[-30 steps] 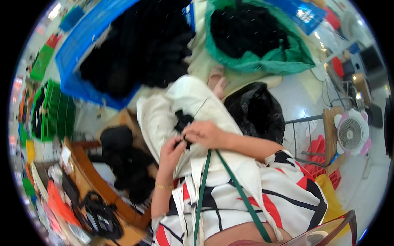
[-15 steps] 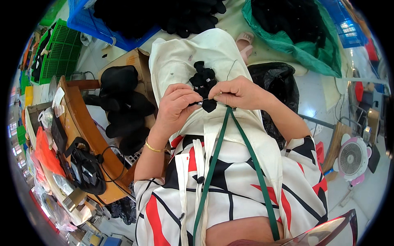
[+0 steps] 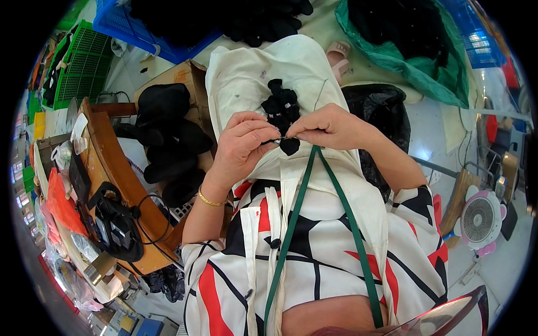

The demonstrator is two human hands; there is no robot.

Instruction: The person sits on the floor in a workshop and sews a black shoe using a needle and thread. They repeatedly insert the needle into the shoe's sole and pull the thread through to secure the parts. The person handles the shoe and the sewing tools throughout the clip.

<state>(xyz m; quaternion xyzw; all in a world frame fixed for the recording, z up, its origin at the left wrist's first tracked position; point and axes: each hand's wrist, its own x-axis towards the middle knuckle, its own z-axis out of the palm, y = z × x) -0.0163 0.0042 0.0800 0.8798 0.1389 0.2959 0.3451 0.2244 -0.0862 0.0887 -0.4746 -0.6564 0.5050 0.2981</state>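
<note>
Over my lap, my left hand [image 3: 245, 147] is closed in a pinch at the edge of a small black cloth piece [image 3: 290, 147]. My right hand [image 3: 328, 130] faces it, thumb and forefinger pinched on a thin needle-like piece [image 3: 286, 138] that spans the small gap between the hands. Its exact kind is too small to tell. A thin dark strand [image 3: 321, 94] curves up above my right knuckles. Just beyond my fingers, several small black cloth pieces [image 3: 281, 106] with tiny pale spots lie on the cream apron [image 3: 241, 84].
A cardboard box [image 3: 193, 75] with large black padded pieces [image 3: 168, 137] stands at left, beside a wooden table [image 3: 120, 185] bearing a black bag [image 3: 117, 229]. Ahead are a blue crate [image 3: 162, 45] and a green sack [image 3: 386, 70] of black pieces. A fan [image 3: 482, 218] is at right.
The whole view has shifted slightly. My hands keep their pinches close together, and my right fingertips have drawn a little nearer to the left ones.
</note>
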